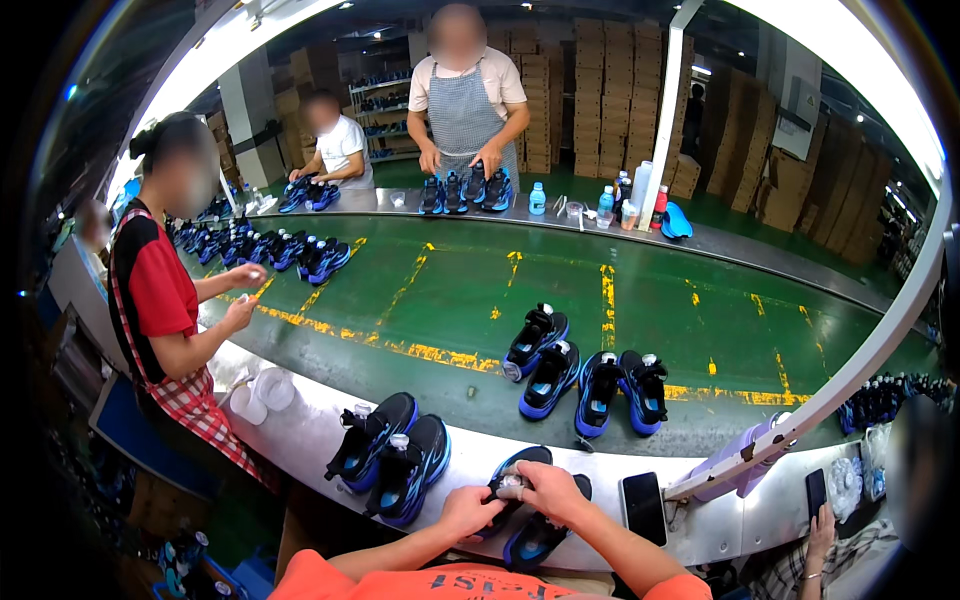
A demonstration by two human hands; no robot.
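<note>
A black and blue sneaker [527, 457] lies on the metal ledge in front of me, toe pointing away. My left hand [470, 512] grips its near left side, fingers closed at the opening. My right hand [548, 493] closes on the tongue and laces from the right, where a small whitish bit shows between the fingers; its kind is unclear. A second sneaker [536, 540] sits just below and right, partly covered by my right hand and forearm. To the left, a pair of matching sneakers [408, 465] stands on the ledge.
Several sneakers [600, 395] stand on the green conveyor [450, 300] ahead. A phone [643, 508] lies right of my hands, beside a white post [800, 420] and a purple bottle [735, 462]. Clear cups [262, 392] stand left, near a co-worker in red [165, 300]. Other co-workers handle shoes opposite.
</note>
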